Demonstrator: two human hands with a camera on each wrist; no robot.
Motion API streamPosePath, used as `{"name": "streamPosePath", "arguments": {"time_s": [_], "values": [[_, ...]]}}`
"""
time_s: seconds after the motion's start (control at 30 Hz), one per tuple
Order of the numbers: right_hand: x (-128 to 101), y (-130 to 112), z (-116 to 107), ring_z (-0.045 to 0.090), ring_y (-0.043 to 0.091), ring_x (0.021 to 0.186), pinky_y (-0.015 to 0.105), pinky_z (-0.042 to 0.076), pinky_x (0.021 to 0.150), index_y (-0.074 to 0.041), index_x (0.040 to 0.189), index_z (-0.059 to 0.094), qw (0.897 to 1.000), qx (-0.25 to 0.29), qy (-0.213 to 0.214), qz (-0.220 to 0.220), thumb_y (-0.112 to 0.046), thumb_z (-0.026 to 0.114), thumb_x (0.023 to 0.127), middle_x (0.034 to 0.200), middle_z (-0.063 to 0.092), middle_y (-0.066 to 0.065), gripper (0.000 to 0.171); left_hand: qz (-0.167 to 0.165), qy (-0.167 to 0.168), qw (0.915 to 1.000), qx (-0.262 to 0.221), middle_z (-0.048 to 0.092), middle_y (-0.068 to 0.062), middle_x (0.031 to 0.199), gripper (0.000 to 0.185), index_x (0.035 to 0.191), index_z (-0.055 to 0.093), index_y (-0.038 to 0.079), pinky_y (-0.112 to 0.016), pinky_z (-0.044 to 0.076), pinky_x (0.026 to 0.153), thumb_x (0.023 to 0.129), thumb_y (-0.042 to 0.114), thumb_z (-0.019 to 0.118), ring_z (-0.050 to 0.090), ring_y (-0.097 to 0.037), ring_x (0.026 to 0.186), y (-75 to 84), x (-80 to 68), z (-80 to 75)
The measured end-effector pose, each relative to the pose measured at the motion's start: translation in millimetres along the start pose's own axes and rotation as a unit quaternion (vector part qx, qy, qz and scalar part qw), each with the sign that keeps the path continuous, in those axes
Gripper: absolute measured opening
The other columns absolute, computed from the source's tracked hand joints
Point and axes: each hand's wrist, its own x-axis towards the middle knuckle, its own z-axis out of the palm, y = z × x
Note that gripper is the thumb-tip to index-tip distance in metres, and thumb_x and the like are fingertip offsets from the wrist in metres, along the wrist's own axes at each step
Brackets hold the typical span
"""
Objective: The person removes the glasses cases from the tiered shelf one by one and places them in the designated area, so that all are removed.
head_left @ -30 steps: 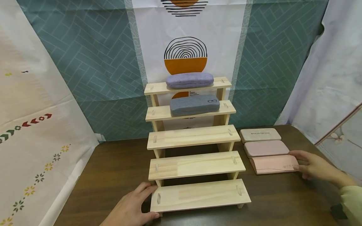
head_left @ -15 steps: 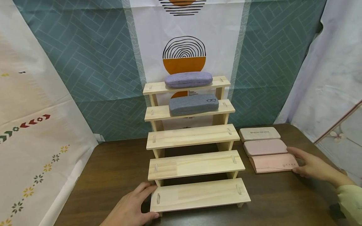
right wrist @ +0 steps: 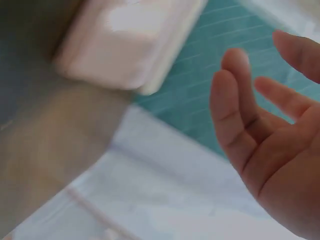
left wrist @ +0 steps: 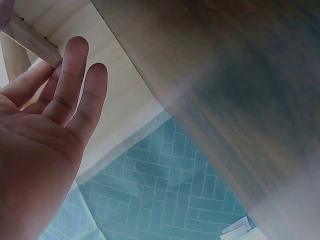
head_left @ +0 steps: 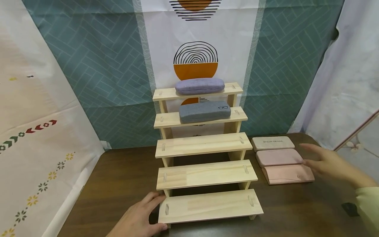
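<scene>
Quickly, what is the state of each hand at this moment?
Left hand: holding the rack at its low left end.
Right hand: open, holding nothing.

Teal-and-white patterned cloth [head_left: 103, 65] behind dark wood table [head_left: 124, 174].

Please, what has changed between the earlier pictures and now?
The right hand has left the right end of the peach glasses case and moved back, nearer the mauve glasses case; it holds nothing. Both cases stay put, as does the left hand at the lowest step of the wooden rack.
</scene>
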Motion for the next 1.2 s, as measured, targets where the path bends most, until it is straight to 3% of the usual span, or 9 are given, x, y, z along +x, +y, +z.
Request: {"name": "streamPosePath", "arguments": {"time_s": [0.07,0.13,0.2,0.37,0.63,0.97,1.03,1.2], "values": [[7,-15,-7,0.061,0.004,0.071,0.026,0.048,0.061,-0.001,0.147,0.045,1.000,-0.004,0.020,-0.019,-0.020,0.071,0.096,0.113,0.065,0.024,0.060,0.000,0.002,1.0000,0.002,0.048,0.006,0.134,0.077,0.142,0.056,0.013,-0.036,0.053,0.076,0.084,0.062,0.073,0.061,-0.011,0.097,-0.1,0.3,0.0],[16,-31,-11,0.063,0.002,0.077,0.025,0.049,0.066,-0.001,0.145,0.049,0.998,0.006,0.037,-0.042,-0.019,0.071,0.096,0.133,0.056,0.025,0.056,-0.001,0.003,1.0000,0.002,0.048,0.006,0.135,0.077,0.142,0.056,0.014,-0.036,0.053,0.076,0.084,0.061,0.074,0.061,-0.011,0.097,-0.2,0.7,-0.1],[23,-47,-14,0.067,0.005,0.079,0.026,0.052,0.067,-0.003,0.147,0.048,0.997,0.038,0.036,-0.050,-0.019,0.069,0.098,0.138,0.053,0.024,0.056,-0.003,0.002,1.0000,0.002,0.048,0.007,0.135,0.077,0.142,0.056,0.014,-0.036,0.053,0.076,0.084,0.061,0.074,0.061,-0.011,0.098,-0.3,1.1,-0.1],[45,-89,-22,0.068,0.010,0.080,0.030,0.054,0.066,-0.010,0.149,0.048,0.995,0.067,0.034,-0.065,-0.020,0.065,0.101,0.138,0.055,0.017,0.052,-0.004,-0.001,1.0000,-0.005,0.048,0.006,0.134,0.076,0.141,0.056,0.013,-0.035,0.053,0.075,0.083,0.057,0.076,0.061,-0.009,0.095,-1.2,1.5,0.7],[83,-160,-39,0.067,0.016,0.082,0.032,0.053,0.067,-0.024,0.147,0.053,0.993,0.080,0.038,-0.078,-0.026,0.066,0.101,0.117,0.068,0.002,0.049,0.006,0.000,0.9998,-0.019,0.048,0.006,0.132,0.075,0.140,0.057,0.011,-0.033,0.052,0.072,0.083,0.054,0.078,0.059,-0.006,0.091,-2.3,0.3,1.3],[145,-210,-40,0.062,0.026,0.070,0.038,0.050,0.061,-0.017,0.152,0.047,0.989,0.093,-0.035,-0.113,-0.032,0.064,0.101,0.090,0.069,0.008,0.055,0.010,-0.004,0.9996,-0.028,0.048,0.005,0.133,0.077,0.141,0.056,0.010,-0.032,0.052,0.071,0.084,0.056,0.077,0.059,-0.006,0.092,-4.5,0.5,-0.2],[155,-215,-37,0.060,0.028,0.067,0.039,0.050,0.061,-0.016,0.154,0.044,0.987,0.093,-0.055,-0.118,-0.033,0.066,0.100,0.097,0.067,0.011,0.060,0.008,-0.007,0.9996,-0.027,0.048,0.004,0.133,0.077,0.141,0.056,0.009,-0.033,0.052,0.072,0.084,0.057,0.077,0.059,-0.007,0.093,-4.6,0.6,-0.3],[174,-227,-32,0.057,0.028,0.064,0.042,0.050,0.061,-0.013,0.159,0.034,0.985,0.085,-0.095,-0.112,-0.036,0.074,0.094,0.133,0.053,0.014,0.080,0.003,-0.014,0.9996,-0.023,0.048,0.003,0.134,0.079,0.143,0.055,0.010,-0.035,0.052,0.074,0.084,0.059,0.075,0.059,-0.010,0.095,-3.3,1.0,-1.5]]}}
